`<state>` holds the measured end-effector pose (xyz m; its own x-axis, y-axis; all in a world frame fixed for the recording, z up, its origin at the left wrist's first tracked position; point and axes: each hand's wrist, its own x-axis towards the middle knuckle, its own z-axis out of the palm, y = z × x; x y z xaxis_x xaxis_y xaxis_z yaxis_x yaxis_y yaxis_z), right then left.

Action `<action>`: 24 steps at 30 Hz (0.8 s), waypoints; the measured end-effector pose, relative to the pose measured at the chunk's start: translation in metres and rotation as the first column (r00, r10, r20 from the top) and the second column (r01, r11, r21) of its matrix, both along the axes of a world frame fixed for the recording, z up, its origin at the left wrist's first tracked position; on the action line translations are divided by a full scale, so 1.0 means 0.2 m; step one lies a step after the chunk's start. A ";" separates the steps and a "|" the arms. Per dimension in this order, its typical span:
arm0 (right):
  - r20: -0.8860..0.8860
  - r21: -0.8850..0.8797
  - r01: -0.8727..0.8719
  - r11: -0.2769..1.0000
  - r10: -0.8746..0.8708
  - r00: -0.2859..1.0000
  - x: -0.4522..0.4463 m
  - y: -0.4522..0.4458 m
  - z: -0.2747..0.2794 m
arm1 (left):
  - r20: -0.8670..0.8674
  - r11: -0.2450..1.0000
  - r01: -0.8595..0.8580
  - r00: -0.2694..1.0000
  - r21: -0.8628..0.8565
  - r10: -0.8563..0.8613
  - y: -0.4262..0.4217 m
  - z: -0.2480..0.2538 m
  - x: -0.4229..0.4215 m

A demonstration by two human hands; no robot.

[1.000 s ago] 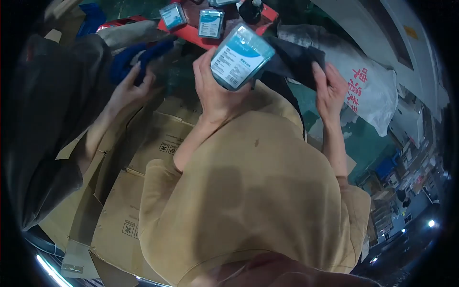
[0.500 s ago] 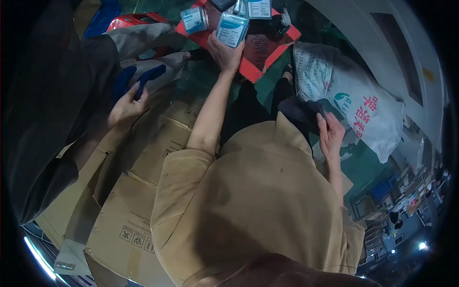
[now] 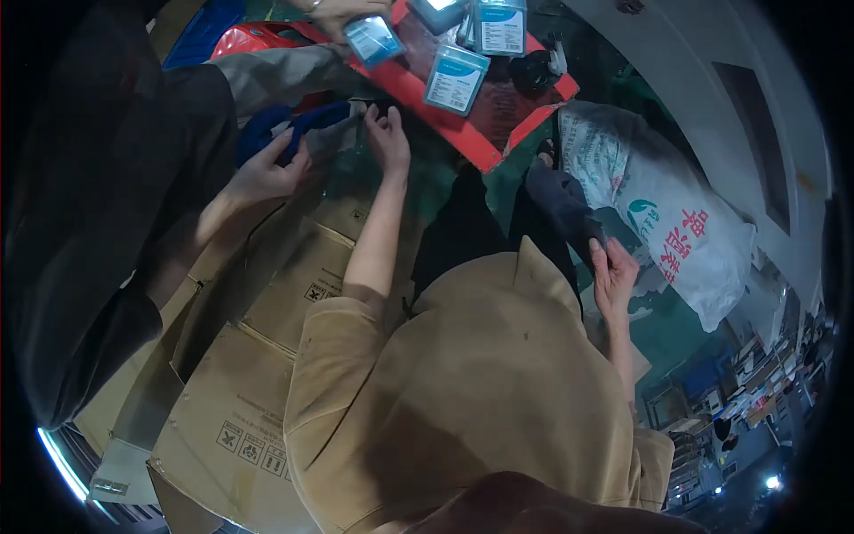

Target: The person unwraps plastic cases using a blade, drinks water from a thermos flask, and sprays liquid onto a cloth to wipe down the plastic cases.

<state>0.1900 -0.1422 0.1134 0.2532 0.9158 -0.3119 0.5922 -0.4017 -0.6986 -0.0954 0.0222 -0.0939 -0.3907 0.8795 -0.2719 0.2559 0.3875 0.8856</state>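
My left hand (image 3: 389, 142) is raised over the floor left of the red tray (image 3: 485, 151), fingers apart and holding nothing. It is close to the end of a blue cloth piece (image 3: 320, 117) held by a co-worker's hand (image 3: 271, 171). My right hand (image 3: 614, 278) pinches a dark grey cloth piece (image 3: 565, 200), which hangs beside my knee. A plastic box with a blue label (image 3: 455, 80) lies in the tray, near another labelled box (image 3: 501, 28). At the top, another person's hand (image 3: 342, 13) touches a third such box (image 3: 374, 40).
Flattened brown cardboard boxes (image 3: 236, 409) lie at my left. A full white woven sack (image 3: 663, 200) lies on the green floor at my right. A red plastic stool-like object (image 3: 253, 40) is at the upper left. The co-worker's legs are close by on the left.
My left hand has let go of the labelled box in the tray and moved left and down. Another hand has come in at the top. The grey cloth hangs more stretched out.
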 end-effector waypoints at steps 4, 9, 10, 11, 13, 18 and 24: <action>-0.101 0.028 0.066 0.997 -0.063 0.993 0.00 0.06 0.00 | 0.318 0.984 -0.051 0.942 -0.173 0.104 -0.07 -0.04 -0.03; -0.395 -0.057 0.203 0.977 -0.209 0.895 -0.06 0.15 0.02 | 0.578 0.810 0.558 0.726 -0.180 -0.372 -0.30 0.21 0.19; -0.499 -0.114 0.200 0.973 -0.231 0.836 -0.08 0.17 0.01 | 0.591 0.745 0.655 0.654 -0.129 -0.473 -0.36 0.30 0.29; -0.595 -0.171 0.188 0.967 -0.254 0.763 -0.10 0.18 0.00 | 0.562 0.694 0.717 0.597 -0.056 -0.572 -0.40 0.40 0.36; -0.622 -0.229 0.135 0.964 -0.251 0.742 -0.12 0.23 -0.03 | 0.521 0.634 0.773 0.533 0.022 -0.667 -0.44 0.41 0.46; -0.652 -0.184 0.287 0.940 -0.335 0.680 -0.13 0.36 -0.25 | 0.276 0.692 0.722 0.662 0.016 -0.697 -0.36 0.32 0.44; -0.378 -0.250 0.240 0.938 -0.323 0.868 0.07 -0.04 -0.75 | -0.400 0.725 0.598 0.606 -0.340 -0.687 -0.16 -0.15 0.42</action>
<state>0.2040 -0.1505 -0.0364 0.3041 0.7378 -0.6027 0.1133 -0.6562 -0.7461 -0.0109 -0.0090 -0.1231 0.1468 0.9156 -0.3742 0.8512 0.0758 0.5193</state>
